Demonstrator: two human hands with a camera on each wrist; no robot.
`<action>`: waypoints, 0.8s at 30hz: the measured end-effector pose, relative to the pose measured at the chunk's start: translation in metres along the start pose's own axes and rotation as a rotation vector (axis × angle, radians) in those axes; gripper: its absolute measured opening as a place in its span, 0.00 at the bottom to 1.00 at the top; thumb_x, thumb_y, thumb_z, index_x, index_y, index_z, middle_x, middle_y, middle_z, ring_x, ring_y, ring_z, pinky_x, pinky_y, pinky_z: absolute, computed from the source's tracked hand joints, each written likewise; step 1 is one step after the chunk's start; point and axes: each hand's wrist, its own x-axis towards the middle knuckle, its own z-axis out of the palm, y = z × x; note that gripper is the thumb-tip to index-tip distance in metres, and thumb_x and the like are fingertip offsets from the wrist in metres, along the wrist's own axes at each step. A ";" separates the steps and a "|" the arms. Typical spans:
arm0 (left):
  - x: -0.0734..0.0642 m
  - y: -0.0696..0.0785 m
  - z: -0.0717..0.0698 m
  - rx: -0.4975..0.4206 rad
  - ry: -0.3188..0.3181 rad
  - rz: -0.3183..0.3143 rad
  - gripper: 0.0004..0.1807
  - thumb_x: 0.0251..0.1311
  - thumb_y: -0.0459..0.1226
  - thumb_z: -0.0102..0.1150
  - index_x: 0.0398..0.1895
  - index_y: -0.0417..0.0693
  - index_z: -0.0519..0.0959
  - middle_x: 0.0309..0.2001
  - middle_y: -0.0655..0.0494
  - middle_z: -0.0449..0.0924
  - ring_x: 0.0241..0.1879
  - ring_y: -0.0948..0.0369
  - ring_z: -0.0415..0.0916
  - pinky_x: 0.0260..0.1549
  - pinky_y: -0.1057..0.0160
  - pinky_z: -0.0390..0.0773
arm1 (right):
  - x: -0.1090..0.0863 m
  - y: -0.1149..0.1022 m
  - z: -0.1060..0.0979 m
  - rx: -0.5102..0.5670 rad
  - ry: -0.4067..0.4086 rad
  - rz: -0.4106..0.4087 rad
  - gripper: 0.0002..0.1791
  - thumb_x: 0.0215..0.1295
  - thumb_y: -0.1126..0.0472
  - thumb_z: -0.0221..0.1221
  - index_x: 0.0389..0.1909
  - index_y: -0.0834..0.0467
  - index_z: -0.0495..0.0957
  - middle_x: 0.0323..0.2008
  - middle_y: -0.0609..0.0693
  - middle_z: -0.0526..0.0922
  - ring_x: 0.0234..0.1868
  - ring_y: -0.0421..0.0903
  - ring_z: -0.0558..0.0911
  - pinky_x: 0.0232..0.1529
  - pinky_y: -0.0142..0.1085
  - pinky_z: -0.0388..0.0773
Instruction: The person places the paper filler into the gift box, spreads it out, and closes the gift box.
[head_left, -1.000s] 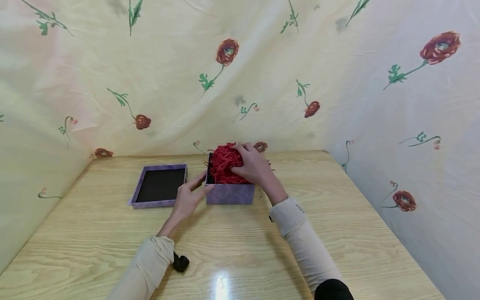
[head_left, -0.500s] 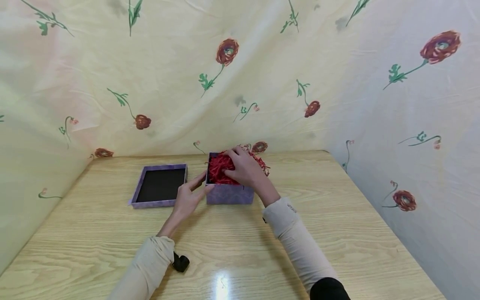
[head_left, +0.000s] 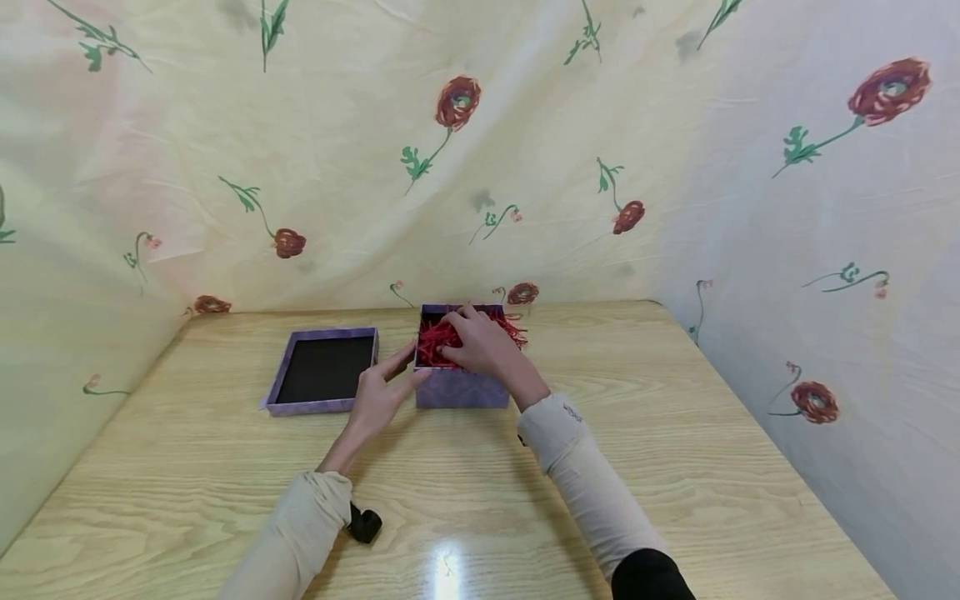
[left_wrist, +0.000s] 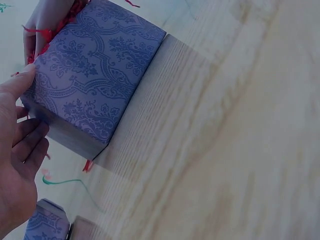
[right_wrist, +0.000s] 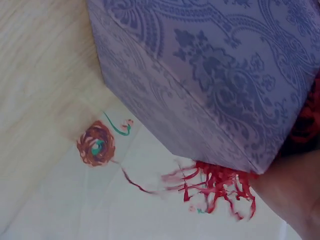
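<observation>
A purple patterned gift box (head_left: pixel 461 389) with a dark inside stands on the table. Red shredded paper (head_left: pixel 435 343) fills much of it, and strands spill over its right rim. My right hand (head_left: pixel 487 346) reaches in from the right, fingers and thumb curled into the paper, fingertips partly hidden by it. My left hand (head_left: pixel 377 398) holds the box's near left corner, thumb on the front rim and fingers along the left wall. In the left wrist view that thumb (left_wrist: pixel 20 82) lies at the rim. Loose red strands (right_wrist: pixel 220 190) hang past the box edge in the right wrist view.
The matching lid (head_left: pixel 321 410) lies left of the box, its black inside facing up. A small black object (head_left: pixel 365 526) is at the left sleeve. A flowered cloth (head_left: pixel 337 167) hangs behind the wooden table (head_left: pixel 675 433).
The right hand has moved left and down into the box. The red paper, heaped above the rim before, now sits lower. The left hand stays at the corner.
</observation>
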 end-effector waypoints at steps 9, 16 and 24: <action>0.000 0.001 0.000 0.024 0.005 -0.011 0.32 0.70 0.44 0.67 0.74 0.48 0.73 0.68 0.46 0.75 0.67 0.48 0.73 0.60 0.46 0.77 | -0.007 0.001 -0.005 0.059 0.053 -0.008 0.27 0.75 0.49 0.62 0.67 0.59 0.76 0.64 0.60 0.74 0.60 0.60 0.76 0.61 0.55 0.74; 0.001 0.000 0.002 0.016 -0.003 0.001 0.32 0.71 0.44 0.66 0.76 0.50 0.71 0.70 0.47 0.73 0.68 0.49 0.72 0.61 0.46 0.75 | -0.024 0.007 -0.020 0.069 0.229 0.039 0.28 0.75 0.49 0.62 0.67 0.62 0.76 0.66 0.63 0.73 0.66 0.63 0.72 0.67 0.61 0.65; -0.001 -0.001 0.000 0.003 0.000 -0.010 0.32 0.71 0.43 0.66 0.76 0.48 0.70 0.69 0.46 0.73 0.68 0.48 0.72 0.60 0.45 0.76 | -0.038 0.016 -0.021 0.158 0.252 0.121 0.28 0.75 0.53 0.62 0.69 0.63 0.74 0.66 0.63 0.72 0.65 0.62 0.72 0.63 0.56 0.73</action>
